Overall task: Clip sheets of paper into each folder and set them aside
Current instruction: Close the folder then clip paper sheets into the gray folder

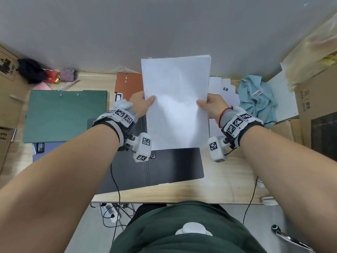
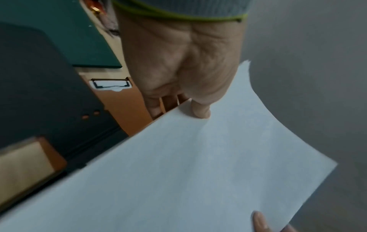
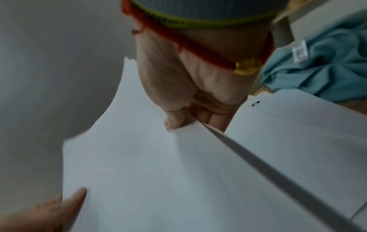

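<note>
Paper stack [image 1: 176, 105] is held up in the air over the middle of the desk [image 1: 228, 172], long axis running near-to-far, far short edge tipped up toward the wall, near short edge hanging over the black folder [image 1: 175, 165]. Sheet edges at the far end are slightly uneven.

Left hand [image 1: 143, 105] pinches the stack's left long edge about midway: thumb on the top face, fingers [image 2: 157, 108] curled under the sheets. Right hand [image 1: 212, 106] mirrors it on the right long edge, thumb on top, fingers [image 3: 210, 117] underneath. Both grips are clamped on the paper; the sheets bow a little between them.

Black folder lies open and flat on the desk below the stack, spine near-to-far, with a metal clip at its spine just under the left wrist rig. Green folder [image 1: 65, 114] lies closed at left, on top of a bluish one whose near edge sticks out. Brown folder [image 1: 127, 83] is at the far side, partly behind the stack. More loose white sheets [image 1: 222, 90] are spread at right, beside a crumpled blue cloth [image 1: 259, 99]. Cardboard boxes [image 1: 310, 99] stand at the right edge.
</note>
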`<action>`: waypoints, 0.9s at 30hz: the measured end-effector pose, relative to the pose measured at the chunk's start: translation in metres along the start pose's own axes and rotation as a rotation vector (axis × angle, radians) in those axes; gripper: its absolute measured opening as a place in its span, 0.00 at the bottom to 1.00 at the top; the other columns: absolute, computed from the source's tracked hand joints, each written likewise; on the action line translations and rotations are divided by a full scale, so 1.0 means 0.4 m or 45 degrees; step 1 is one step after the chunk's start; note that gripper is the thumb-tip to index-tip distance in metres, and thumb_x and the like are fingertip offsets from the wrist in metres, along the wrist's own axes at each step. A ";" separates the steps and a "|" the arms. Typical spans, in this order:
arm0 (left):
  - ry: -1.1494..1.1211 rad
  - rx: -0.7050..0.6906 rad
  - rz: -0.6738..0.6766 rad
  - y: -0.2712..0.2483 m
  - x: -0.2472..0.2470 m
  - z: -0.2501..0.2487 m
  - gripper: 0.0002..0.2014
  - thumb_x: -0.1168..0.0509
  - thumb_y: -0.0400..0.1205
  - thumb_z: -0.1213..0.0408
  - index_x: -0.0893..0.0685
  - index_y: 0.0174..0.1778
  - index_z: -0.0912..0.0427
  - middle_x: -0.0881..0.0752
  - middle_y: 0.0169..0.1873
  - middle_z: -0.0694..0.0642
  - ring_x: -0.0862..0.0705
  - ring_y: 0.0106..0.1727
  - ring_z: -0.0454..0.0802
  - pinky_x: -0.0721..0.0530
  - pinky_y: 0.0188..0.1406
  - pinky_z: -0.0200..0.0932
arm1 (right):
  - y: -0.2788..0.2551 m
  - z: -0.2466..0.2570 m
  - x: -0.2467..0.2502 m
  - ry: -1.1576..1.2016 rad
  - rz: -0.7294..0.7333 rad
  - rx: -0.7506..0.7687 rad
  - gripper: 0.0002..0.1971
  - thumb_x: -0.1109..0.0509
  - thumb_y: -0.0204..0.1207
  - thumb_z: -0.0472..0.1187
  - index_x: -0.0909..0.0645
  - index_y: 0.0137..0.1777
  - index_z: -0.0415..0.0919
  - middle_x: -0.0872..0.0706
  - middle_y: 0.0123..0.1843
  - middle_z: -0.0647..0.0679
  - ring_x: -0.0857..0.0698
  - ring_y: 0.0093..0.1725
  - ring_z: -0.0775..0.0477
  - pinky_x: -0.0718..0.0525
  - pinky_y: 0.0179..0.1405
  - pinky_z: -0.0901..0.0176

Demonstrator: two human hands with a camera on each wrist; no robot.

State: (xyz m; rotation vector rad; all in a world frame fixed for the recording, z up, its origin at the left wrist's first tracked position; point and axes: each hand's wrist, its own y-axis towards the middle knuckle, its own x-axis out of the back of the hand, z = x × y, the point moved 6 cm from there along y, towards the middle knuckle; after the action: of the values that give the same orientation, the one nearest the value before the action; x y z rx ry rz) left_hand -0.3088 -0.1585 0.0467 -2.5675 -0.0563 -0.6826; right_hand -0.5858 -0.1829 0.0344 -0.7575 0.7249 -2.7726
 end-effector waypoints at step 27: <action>-0.124 0.054 -0.043 -0.042 -0.039 0.065 0.24 0.34 0.85 0.67 0.28 0.78 0.60 0.19 0.69 0.59 0.19 0.65 0.57 0.22 0.68 0.51 | -0.038 -0.057 -0.125 0.716 0.352 -0.216 0.24 0.24 0.76 0.32 0.21 0.72 0.33 0.12 0.66 0.39 0.12 0.64 0.38 0.15 0.64 0.41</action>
State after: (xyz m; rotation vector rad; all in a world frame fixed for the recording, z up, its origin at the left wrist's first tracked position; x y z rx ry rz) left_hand -0.3133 -0.1305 0.0266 -2.5630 -0.1449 -0.5628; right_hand -0.5553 -0.1459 0.0033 0.1218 1.0724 -2.6885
